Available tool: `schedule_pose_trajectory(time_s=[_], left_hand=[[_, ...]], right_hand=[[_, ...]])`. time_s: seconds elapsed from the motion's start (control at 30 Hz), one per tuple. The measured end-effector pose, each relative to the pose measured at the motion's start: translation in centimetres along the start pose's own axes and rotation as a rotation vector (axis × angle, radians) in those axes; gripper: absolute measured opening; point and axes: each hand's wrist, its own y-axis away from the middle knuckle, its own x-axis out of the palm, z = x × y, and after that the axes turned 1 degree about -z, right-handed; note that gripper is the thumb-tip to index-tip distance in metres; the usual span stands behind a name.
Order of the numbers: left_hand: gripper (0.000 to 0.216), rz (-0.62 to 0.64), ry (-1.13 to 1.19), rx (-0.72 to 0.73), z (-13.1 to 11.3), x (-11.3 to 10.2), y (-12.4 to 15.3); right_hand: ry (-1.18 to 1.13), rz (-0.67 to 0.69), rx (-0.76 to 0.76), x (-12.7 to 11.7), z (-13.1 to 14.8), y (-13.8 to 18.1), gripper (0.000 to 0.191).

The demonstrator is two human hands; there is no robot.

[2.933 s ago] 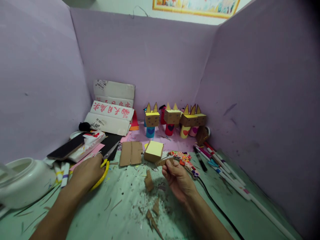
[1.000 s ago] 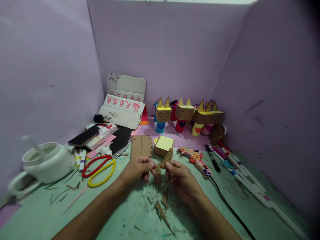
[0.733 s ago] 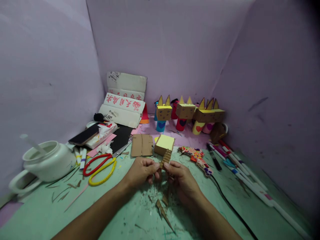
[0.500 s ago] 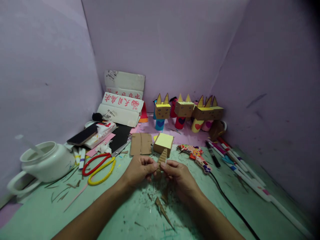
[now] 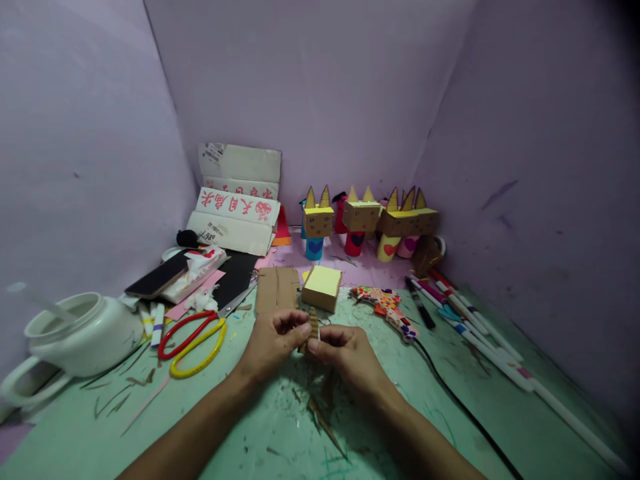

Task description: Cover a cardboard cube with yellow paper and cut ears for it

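Note:
My left hand (image 5: 280, 340) and my right hand (image 5: 347, 353) meet over the green table, both pinching a small pointed piece of corrugated cardboard (image 5: 313, 325). Its tip points up and away from me; the fingers cover its lower part. Just beyond stands a small cardboard box (image 5: 320, 301) with a pale yellow top. Left of that box lies a flat brown cardboard piece (image 5: 277, 290). Under my hands are brown cardboard scraps (image 5: 323, 423). Scissors (image 5: 200, 343) with one red and one yellow handle lie open to the left.
Cardboard figures (image 5: 319, 223) with horns stand along the back wall. A flower-patterned glue gun (image 5: 385, 308) with a black cord lies right, beside several markers (image 5: 480, 320). At left are a white teapot-like pot (image 5: 95, 337), a phone (image 5: 157, 273) and folded white cardboard (image 5: 235, 213).
The whole view has shifted slightly. In my fingers the pointed cardboard piece has turned, showing narrower and more upright, and it sits a little lower relative to the box.

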Motion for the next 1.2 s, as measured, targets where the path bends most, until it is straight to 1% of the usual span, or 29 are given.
schedule_pose_trajectory(time_s=[0.33, 0.47, 0.53, 0.6, 0.73, 0.87, 1.03, 1.13, 1.2], left_hand=[[0.021, 0.060, -0.001, 0.001, -0.1, 0.0, 0.2], [0.025, 0.062, -0.011, -0.011, 0.3, -0.1, -0.1], [0.027, 0.081, 0.004, -0.028, 0.5, -0.1, -0.2], [0.029, 0.107, 0.015, -0.050, 0.5, -0.1, -0.2], [0.030, 0.157, -0.017, -0.145, 0.1, 0.0, 0.0], [0.028, 0.111, 0.088, -0.247, -0.1, 0.0, 0.1], [0.030, 0.115, 0.171, -0.285, 0.1, -0.2, -0.2], [0.030, 0.122, 0.197, -0.291, 0.3, -0.2, -0.4], [0.029, 0.128, 0.200, -0.292, 0.3, -0.2, -0.4]], right_hand=[[0.014, 0.036, -0.035, -0.1, -0.4, 0.1, 0.015], [-0.045, 0.073, -0.044, 0.1, 0.0, 0.1, 0.012], [-0.054, 0.080, -0.019, 0.0, 0.0, 0.0, 0.014], [-0.043, 0.051, 0.021, -0.2, 0.0, -0.1, 0.017], [-0.085, 0.011, 0.122, -0.4, -0.4, -0.1, 0.026], [-0.187, 0.046, 0.218, -0.4, -0.3, -0.1, 0.028], [-0.311, 0.067, 0.312, -0.5, 0.5, 0.0, 0.024], [-0.324, 0.072, 0.323, -0.6, 0.8, 0.0, 0.014], [-0.318, 0.069, 0.319, -0.6, 0.8, 0.0, 0.011]])
